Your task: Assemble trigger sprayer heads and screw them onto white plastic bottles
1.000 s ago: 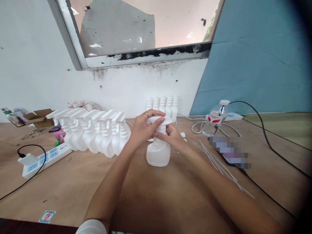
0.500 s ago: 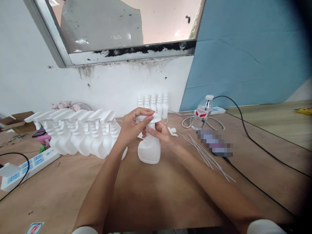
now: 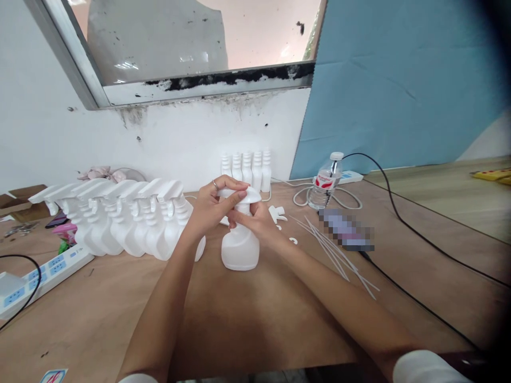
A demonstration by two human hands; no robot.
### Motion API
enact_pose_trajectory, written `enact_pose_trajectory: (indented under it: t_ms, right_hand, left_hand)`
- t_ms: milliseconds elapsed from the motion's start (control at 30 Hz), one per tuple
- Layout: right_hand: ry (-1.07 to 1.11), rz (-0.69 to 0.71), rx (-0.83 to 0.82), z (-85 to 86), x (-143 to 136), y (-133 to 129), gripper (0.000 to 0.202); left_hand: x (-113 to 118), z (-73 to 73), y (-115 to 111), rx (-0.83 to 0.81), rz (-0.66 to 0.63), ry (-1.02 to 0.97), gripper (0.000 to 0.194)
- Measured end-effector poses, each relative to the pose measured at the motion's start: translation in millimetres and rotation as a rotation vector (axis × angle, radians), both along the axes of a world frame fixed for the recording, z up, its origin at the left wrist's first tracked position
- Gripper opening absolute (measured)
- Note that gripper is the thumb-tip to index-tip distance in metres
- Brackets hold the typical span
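A white spray bottle (image 3: pixel 240 250) stands upright on the brown table, directly in front of me. Its white spray head (image 3: pixel 252 194) sits on top of the neck. My left hand (image 3: pixel 215 205) grips the spray head from the left, thumb and fingers pressed on it. The fingers of my right hand (image 3: pixel 259 221) are wrapped round the neck just below the head, partly hiding it. Small white parts (image 3: pixel 278 214) lie just right of my right hand.
Several assembled white spray bottles (image 3: pixel 131 229) stand in a row at left, beside a power strip (image 3: pixel 48 274). Smaller white bottles (image 3: pixel 256 171) line the wall. At right are a water bottle (image 3: pixel 324 183), thin white tubes (image 3: pixel 333 250), a blurred phone (image 3: pixel 345 230) and black cables.
The view has shifted slightly, so everything appears a little further left. My right fingers have moved round the neck, and the bottle stands more upright. More small white parts show beside my right hand.
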State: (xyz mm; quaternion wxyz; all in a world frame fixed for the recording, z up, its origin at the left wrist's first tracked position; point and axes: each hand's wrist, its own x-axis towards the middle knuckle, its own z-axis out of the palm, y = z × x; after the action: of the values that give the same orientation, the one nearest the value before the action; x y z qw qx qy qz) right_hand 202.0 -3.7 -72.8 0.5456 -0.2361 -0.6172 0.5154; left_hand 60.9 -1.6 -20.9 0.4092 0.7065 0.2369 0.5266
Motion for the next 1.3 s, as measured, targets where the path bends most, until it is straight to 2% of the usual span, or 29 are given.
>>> enact_pose_trajectory:
  t_ms: [133,233,367,500,633,667,867,1067,1167,1300]
  right_hand:
    - [0.044,0.088,0.004,1.5,0.0,-4.8,0.031]
    - [-0.002,0.010,0.023,2.3,-0.1,-8.6,0.029]
    - [0.044,0.100,-0.014,3.8,0.1,-10.8,0.031]
    - [-0.016,0.031,-0.020,4.3,2.3,-10.4,0.026]
    - [0.077,0.232,-0.060,1.6,6.0,-8.4,0.029]
    - [0.095,0.245,-0.061,1.2,6.2,-8.2,0.029]
    - [-0.050,0.057,0.038,7.6,3.0,-12.8,0.026]
    - [0.077,0.278,-0.053,2.6,11.3,-8.1,0.031]
    - [0.113,0.271,-0.051,-1.9,12.9,-6.3,0.031]
    - [0.143,0.211,0.014,-3.8,8.5,-8.6,0.024]
  left_hand:
    - [-2.7,2.0,-2.8,-0.017,0.000,0.019,0.021]
    - [-4.9,3.4,-5.6,-0.021,-0.002,0.051,0.021]
    - [-6.0,5.1,-9.2,-0.020,0.000,0.068,0.021]
    - [-7.8,7.6,-11.4,-0.006,-0.023,0.098,0.020]
    - [-10.6,9.5,-11.4,0.036,0.013,0.127,0.019]
    - [-10.9,9.8,-11.4,0.041,0.019,0.133,0.018]
    - [-11.4,12.1,-14.9,0.051,0.034,0.167,0.019]
    - [-17.9,15.4,-18.0,0.037,-0.021,0.234,0.020]
    - [-20.3,16.7,-19.7,0.036,-0.065,0.276,0.022]
    - [-22.5,20.1,-22.5,0.063,-0.044,0.328,0.023]
